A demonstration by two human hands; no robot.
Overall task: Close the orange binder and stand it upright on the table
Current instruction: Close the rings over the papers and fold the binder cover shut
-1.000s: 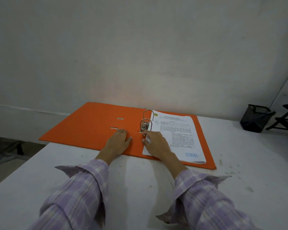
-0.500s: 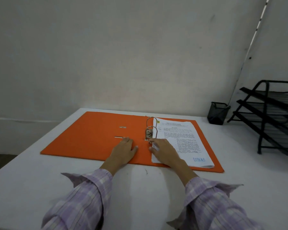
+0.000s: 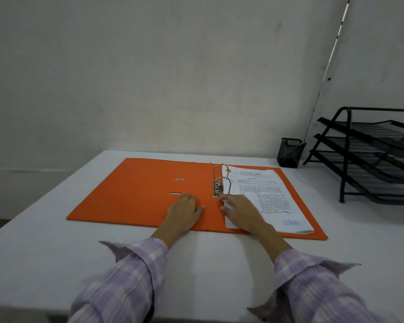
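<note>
An orange binder (image 3: pixel 135 192) lies wide open and flat on the white table (image 3: pixel 56 252). Its metal ring mechanism (image 3: pixel 220 183) stands near the middle with both rings closed. A stack of printed papers (image 3: pixel 264 190) sits on the rings over the right cover. My left hand (image 3: pixel 184 212) lies palm down on the orange inside of the binder, just left of the mechanism. My right hand (image 3: pixel 241 212) rests flat on the near left corner of the papers, its fingertips beside the lever at the base of the rings. Neither hand grips anything.
A black mesh pen cup (image 3: pixel 290 152) stands at the back right by the wall. A black wire tiered paper tray (image 3: pixel 371 155) fills the right side of the table. The table's left edge runs close to the binder's left cover.
The view has swung right and up, bringing the paper tray into sight. Both hands stay on the binder in nearly the same places.
</note>
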